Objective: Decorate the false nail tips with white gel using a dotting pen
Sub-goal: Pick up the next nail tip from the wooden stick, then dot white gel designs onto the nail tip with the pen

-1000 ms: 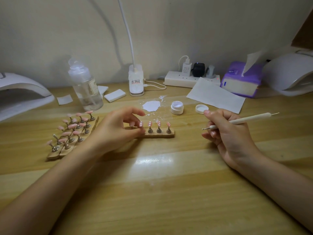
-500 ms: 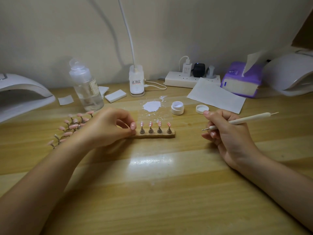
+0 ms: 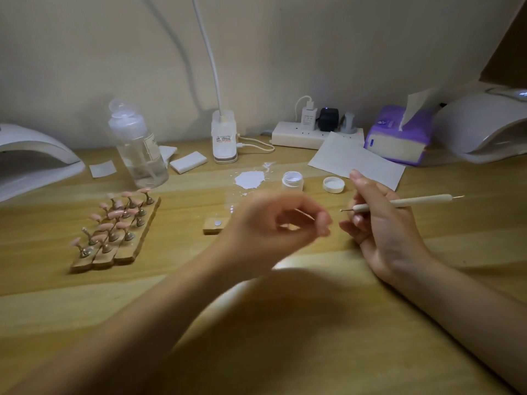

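Observation:
My left hand (image 3: 273, 223) hovers blurred over a small wooden holder (image 3: 214, 226) at the table's middle and hides most of it. The holder's left slot shows a bare metal disc. Thumb and forefinger pinch together on what looks like a pink nail tip, close to the pen's tip. My right hand (image 3: 382, 232) grips the white dotting pen (image 3: 405, 201), its metal point aimed left. An open jar of white gel (image 3: 293, 180), its lid (image 3: 333, 185) and a white gel blob (image 3: 250, 179) lie behind. Three holders of pink nail tips (image 3: 114, 232) stand at left.
A clear bottle (image 3: 139, 149) and a nail lamp (image 3: 34, 158) stand at the back left. A desk lamp base (image 3: 224, 141), power strip (image 3: 299, 135), paper sheet (image 3: 356, 161), purple tissue pack (image 3: 399, 135) and a second nail lamp (image 3: 484, 124) line the back.
My left hand left the holder's left end and swept right toward the pen tip. The holder's left slot now shows bare. My right hand has barely moved.

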The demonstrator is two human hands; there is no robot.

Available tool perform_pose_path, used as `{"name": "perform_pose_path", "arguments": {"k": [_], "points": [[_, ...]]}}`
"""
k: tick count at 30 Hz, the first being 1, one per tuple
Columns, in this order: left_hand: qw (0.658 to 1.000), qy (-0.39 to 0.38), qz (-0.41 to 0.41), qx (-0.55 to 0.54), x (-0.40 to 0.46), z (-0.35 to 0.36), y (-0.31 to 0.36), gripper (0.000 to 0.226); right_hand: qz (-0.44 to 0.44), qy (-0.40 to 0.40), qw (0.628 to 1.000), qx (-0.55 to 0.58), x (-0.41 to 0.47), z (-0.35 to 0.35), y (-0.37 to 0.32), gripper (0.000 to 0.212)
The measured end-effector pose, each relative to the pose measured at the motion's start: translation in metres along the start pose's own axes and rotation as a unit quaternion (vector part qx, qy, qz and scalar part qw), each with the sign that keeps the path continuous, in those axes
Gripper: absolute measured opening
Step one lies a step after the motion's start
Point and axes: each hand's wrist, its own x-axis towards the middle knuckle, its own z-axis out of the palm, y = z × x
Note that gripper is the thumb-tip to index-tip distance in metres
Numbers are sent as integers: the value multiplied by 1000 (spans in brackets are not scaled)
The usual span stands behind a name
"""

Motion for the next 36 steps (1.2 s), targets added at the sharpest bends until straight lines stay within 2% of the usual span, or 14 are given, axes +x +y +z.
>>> {"name": "perform_pose_path", "arguments": {"k": [2, 6, 9, 15, 20, 25, 28, 31, 36], "points": [[1000, -2, -3, -12, 0, 12, -11, 14, 4, 17, 1000, 18, 1, 0, -1, 29], [999, 16, -35, -16, -4, 18, -27, 30, 13, 37, 999, 6, 1, 0, -3, 42], [997, 41, -60, -25, -4, 17, -31, 34, 8, 34, 999, -15, 1, 1, -2, 46], [997, 43, -58, -17, -2, 17, -32, 35, -85, 0, 994, -75, 16, 3, -5, 31], [998, 34, -46, 3, -2, 18, -34, 29, -201, 14, 965, -168, 53, 20, -5, 29], [998, 26, -49, 8, -2, 18, -37, 31, -240, 74, 947, -202, 81, 44, 19, 40], [998, 25, -50, 14, -1, 18, -38, 38, -280, 104, 917, -263, 87, 46, 30, 47], [998, 29, -47, 17, -1, 17, -40, 38, -285, 83, 894, -335, 91, 42, 34, 50], [998, 31, -47, 17, -1, 18, -40, 33, -274, 61, 884, -373, 96, 38, 37, 47]]}}
